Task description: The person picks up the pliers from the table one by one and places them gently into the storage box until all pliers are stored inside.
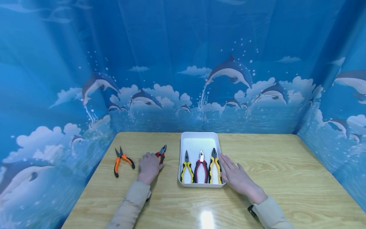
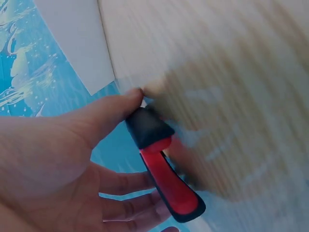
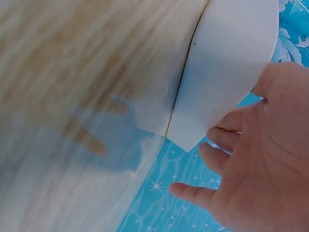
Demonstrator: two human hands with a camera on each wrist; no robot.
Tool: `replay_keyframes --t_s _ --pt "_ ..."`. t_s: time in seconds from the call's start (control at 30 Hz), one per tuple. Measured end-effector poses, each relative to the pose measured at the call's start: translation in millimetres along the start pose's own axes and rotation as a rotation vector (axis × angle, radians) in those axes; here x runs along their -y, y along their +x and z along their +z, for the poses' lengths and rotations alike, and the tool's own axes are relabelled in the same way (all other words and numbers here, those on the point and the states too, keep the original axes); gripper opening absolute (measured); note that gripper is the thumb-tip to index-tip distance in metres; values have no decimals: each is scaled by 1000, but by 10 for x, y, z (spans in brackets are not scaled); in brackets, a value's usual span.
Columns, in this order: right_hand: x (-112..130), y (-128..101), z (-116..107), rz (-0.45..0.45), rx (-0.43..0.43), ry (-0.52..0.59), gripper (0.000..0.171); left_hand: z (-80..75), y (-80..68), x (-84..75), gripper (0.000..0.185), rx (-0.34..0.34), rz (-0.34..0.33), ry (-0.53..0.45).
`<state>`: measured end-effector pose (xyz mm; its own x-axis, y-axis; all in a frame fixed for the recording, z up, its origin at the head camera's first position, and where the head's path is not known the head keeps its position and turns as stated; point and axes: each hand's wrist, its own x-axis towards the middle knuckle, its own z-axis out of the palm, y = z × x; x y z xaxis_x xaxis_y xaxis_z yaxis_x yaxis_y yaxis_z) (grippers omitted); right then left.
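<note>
Sleeves nearest me; left hand (image 1: pixel 148 167) grips red-black pliers (image 1: pixel 161 153) on the desk (image 1: pixel 286 178), nine o'clock of the tray (image 1: pixel 198 138). Right hand (image 1: pixel 235 176) rests flat, open. I judge lifting comes next.

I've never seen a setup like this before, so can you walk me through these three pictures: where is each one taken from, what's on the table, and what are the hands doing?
There is no machine here: a person works with two bare hands and wears three cameras. The wide picture comes from a camera on the head, looking down at a wooden table ringed by blue dolphin-print sheets. The two blurry close-ups come from cameras on the wrists.

A white tray on the table holds three pliers side by side: yellow-handled, red-handled and another yellow-handled pair. Orange-handled pliers lie alone at the left.

The left hand grips red-and-black pliers; the left wrist view shows the handle across the palm. The right hand lies open and flat beside the tray, holding nothing.
</note>
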<state>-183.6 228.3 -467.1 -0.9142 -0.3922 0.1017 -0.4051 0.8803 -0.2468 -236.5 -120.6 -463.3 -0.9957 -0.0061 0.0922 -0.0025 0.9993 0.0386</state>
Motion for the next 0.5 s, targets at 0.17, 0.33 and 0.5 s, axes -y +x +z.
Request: replay_keyframes --t_s 0.17,0.33,0.5 --pt "3 -2 -5 6 6 3 64 -49 -7 -12 61 15 -2 19" --pt "4 -5 -9 10 10 0 64 -58 -10 -11 62 -10 16 17" --pt "6 -5 -10 4 5 7 64 -56 0 -25 62 -70 15 36"
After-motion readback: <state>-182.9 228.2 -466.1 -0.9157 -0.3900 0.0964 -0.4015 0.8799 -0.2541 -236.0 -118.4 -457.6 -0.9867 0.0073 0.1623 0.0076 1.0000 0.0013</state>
